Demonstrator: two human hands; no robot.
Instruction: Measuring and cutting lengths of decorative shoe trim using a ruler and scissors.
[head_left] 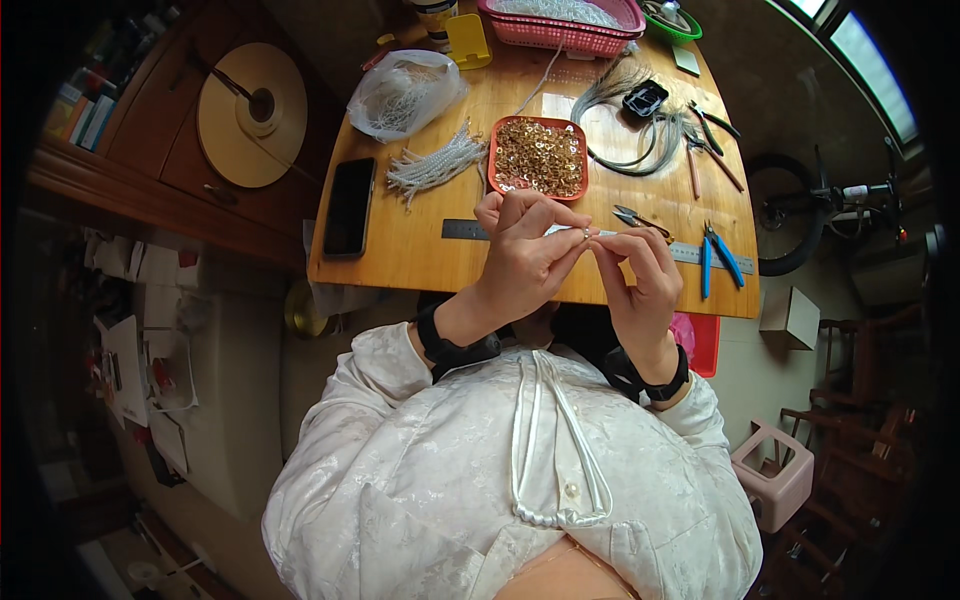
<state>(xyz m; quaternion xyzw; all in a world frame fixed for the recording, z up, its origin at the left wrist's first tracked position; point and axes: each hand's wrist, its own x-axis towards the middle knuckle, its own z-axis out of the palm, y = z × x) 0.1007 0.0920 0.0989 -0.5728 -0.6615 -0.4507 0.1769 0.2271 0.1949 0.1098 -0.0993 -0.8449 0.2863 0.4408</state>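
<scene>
Pale patterned shirt (420, 490), worn by the person, is filling the lower middle of the frame, a white cord necklace (562, 518) hanging over it. Left hand (525, 250), centre: fingertips are pinching together on one small shiny piece (588, 232), its kind too small to tell. Right hand (640, 278), just right of centre: thumb and forefinger are closing together on the same piece from its other side. Dark bands (460, 345) are circling both wrists. Wooden surface (400, 272), spanning upper centre, is carrying the following: a metal ruler (463, 230), passing behind the hands; a square orange tray (492, 157), holding gold-coloured pieces (540, 158), just above the left hand; twisted white cords (437, 166), lying bundled left of the tray; a black phone (350, 207), resting toward the left edge; a clear plastic bag (405, 95), sitting upper left of centre; a pink basket (565, 37), standing at the top; small snips (628, 217), lying just above the right hand; blue-handled cutters (727, 262), lying across the ruler at right. Pink stool (775, 480) is standing at lower right.
</scene>
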